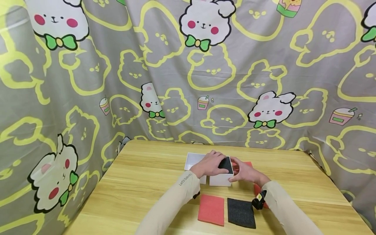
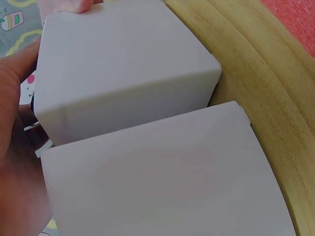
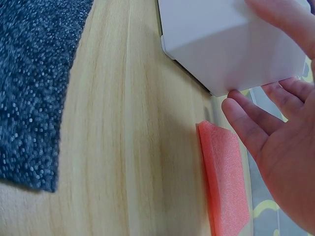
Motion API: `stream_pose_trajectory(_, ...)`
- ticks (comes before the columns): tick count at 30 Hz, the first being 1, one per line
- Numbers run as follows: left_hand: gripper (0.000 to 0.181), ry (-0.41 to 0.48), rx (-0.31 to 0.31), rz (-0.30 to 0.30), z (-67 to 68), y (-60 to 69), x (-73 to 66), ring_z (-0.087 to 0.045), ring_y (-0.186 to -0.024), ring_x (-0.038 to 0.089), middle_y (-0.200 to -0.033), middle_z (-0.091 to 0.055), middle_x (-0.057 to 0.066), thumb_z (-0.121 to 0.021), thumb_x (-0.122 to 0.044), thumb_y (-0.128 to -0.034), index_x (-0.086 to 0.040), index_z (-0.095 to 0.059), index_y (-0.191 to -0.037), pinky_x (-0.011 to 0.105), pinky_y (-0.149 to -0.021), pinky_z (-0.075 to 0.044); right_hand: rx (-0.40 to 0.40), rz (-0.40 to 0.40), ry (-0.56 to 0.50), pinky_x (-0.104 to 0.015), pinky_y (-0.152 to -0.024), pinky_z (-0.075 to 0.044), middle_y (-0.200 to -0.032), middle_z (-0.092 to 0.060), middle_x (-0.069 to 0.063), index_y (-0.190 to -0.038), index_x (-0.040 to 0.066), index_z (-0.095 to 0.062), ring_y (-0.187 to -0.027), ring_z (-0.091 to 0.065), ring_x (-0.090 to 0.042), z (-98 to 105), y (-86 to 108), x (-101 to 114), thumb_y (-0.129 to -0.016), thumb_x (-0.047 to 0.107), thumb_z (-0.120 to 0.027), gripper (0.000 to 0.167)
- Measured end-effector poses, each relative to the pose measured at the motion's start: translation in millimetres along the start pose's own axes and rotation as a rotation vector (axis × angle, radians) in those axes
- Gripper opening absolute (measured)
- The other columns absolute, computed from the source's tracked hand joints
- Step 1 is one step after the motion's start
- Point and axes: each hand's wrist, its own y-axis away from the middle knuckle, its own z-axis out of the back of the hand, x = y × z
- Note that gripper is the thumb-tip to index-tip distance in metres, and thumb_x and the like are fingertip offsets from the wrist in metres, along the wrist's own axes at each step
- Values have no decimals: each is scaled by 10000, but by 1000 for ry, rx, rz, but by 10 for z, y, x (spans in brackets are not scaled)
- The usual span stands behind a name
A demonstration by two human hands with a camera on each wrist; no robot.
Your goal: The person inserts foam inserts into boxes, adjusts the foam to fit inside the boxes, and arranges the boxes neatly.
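Observation:
Two white boxes stand side by side, the left box (image 1: 192,158) and the right box (image 1: 220,180), their tops uncovered. My left hand (image 1: 210,164) reaches over the right box, thumb and bent fingers about a black foam sheet (image 1: 225,164) at its opening. Its fingertips are partly hidden. At the box's right side my right hand (image 1: 246,171) holds the wall, thumb (image 3: 285,19) across the front face and fingers against the side. In the left wrist view, the fronts of both boxes fill the middle, and my left hand (image 2: 17,162) shows at the left edge.
A red foam sheet (image 1: 211,210) and another black sheet (image 1: 241,212) lie flat in front of the boxes. More red foam (image 3: 224,182) lies to the right, partly behind my right hand and wrist. A patterned curtain (image 1: 223,81) hangs behind the wooden table (image 1: 132,182).

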Motion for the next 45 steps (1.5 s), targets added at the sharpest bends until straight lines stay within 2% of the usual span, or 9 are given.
stream_pose_trajectory(10, 561, 33, 17, 18, -4, -44, -20, -449, -1045, 142, -1281, -552, -50, -582, -543, -878, -180, -559, -1305, 272, -844, -381, -1, 0, -2, -403, -912, -462, -1402, -338, -298, -1483, 4, -105, -1217, -454, -391, -6, -9, 1, -768, 66, -784, 988)
stream_pose_trajectory(17, 549, 48, 2, 21, 3, -43, -34, -460, -1041, 137, -1264, -569, -55, -605, -537, -865, -178, -589, -1280, 270, -834, -383, 3, 5, -20, -423, -915, -457, -1396, -343, -304, -1483, 3, -102, -1215, -455, -398, -9, -3, 8, -763, 67, -788, 997)
stream_pose_trajectory(25, 492, -12, 2, 3, -9, -70, -44, -472, -1019, 131, -1251, -582, -75, -613, -546, -855, -207, -654, -1209, 255, -796, -393, 6, 4, -16, -425, -917, -456, -1386, -363, -289, -1473, 9, -143, -1202, -473, -381, -5, -12, 2, -761, 64, -790, 964)
stream_pose_trajectory(29, 468, -46, 17, 9, -15, -86, -57, -466, -1034, 136, -1276, -569, -78, -610, -552, -854, -231, -669, -1188, 262, -806, -396, 7, 2, -18, -411, -915, -459, -1393, -353, -288, -1473, 8, -145, -1209, -466, -384, -6, -11, 10, -758, 78, -795, 969)
stream_pose_trajectory(36, 470, -40, 23, 31, -24, -98, -64, -457, -1029, 129, -1280, -565, -90, -635, -557, -832, -244, -674, -1181, 266, -823, -389, 7, -6, -12, -380, -894, -475, -1402, -343, -293, -1485, 9, -113, -1209, -463, -393, -9, -14, 15, -754, 101, -803, 1009)
stream_pose_trajectory(45, 462, -30, 30, 8, -6, -75, -43, -466, -1052, 131, -1281, -561, -80, -626, -533, -853, -223, -668, -1193, 282, -858, -393, 5, 0, 5, -394, -922, -455, -1418, -322, -288, -1485, 14, -119, -1232, -437, -401, -2, -9, 11, -757, 98, -801, 1001)
